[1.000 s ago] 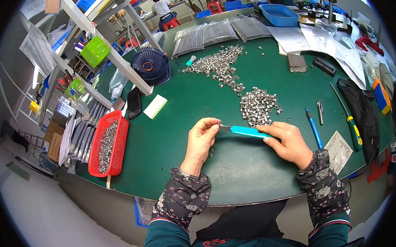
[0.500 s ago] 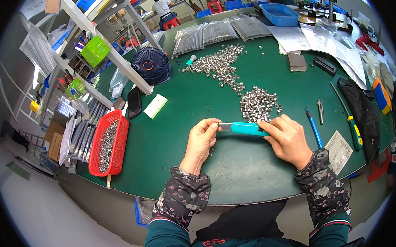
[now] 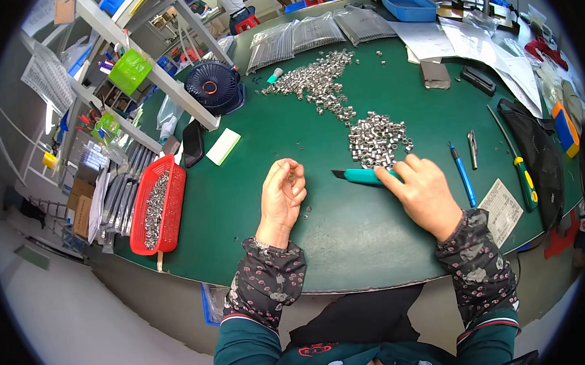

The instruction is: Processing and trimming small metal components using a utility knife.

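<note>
My right hand [image 3: 427, 193] lies over the back end of a teal cutter [image 3: 365, 175], fingers closed on its handle, so the dark blade tip points toward nine o'clock on the green table [image 3: 347, 239]. My left hand [image 3: 283, 196] sits at nine o'clock from the cutter, well apart from it, palm turned inward and fingers curled loosely; something small and metal seems pinched at the fingertips, but I cannot tell for sure. Just at twelve o'clock from the cutter is a pile of small metal rings [image 3: 377, 139], and a longer scatter of them [image 3: 317, 83] runs on toward eleven o'clock. At three o'clock from my right hand lies a blue pen [image 3: 463, 173]. Far at nine o'clock a red tray [image 3: 170, 217] holds more metal parts.
</note>
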`<state>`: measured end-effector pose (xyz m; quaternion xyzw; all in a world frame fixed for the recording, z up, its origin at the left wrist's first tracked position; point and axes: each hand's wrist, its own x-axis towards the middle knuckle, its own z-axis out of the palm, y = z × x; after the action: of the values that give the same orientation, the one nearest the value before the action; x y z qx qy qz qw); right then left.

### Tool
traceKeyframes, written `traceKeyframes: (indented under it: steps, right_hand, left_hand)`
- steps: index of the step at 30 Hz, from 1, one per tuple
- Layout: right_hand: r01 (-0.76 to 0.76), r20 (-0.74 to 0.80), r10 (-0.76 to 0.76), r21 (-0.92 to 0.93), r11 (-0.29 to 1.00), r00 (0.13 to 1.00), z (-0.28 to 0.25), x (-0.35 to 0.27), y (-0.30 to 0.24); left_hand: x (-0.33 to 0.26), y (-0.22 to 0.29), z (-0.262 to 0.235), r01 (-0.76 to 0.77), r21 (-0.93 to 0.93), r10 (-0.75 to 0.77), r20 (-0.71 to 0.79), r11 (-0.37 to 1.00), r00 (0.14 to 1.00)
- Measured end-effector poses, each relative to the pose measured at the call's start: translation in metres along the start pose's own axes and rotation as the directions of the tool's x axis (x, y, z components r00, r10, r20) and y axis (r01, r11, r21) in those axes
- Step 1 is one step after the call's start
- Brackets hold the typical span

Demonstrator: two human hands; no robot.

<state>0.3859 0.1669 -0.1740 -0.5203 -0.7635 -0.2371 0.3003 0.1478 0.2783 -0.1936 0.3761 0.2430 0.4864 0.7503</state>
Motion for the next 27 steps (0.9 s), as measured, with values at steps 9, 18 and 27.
traceKeyframes:
  steps: [9, 18, 27]
  right_hand:
    - [-0.311, -0.212, 0.370, 0.263, 0.913, 0.905, -0.003, -0.002, 0.013]
    - [-0.288, -0.202, 0.347, 0.272, 0.918, 0.916, 0.002, -0.003, 0.019]
    - [-0.250, -0.171, 0.315, 0.318, 0.914, 0.933, -0.002, -0.009, 0.012]
  left_hand:
    - [-0.006, -0.031, 0.050, -0.332, 0.905, 0.120, 0.310, 0.266, 0.943]
    - [0.003, -0.066, 0.095, -0.497, 0.862, 0.081, 0.505, -0.102, 0.859]
    - [0.006, -0.091, 0.075, -0.579, 0.810, 0.205, 0.584, -0.088, 0.786]
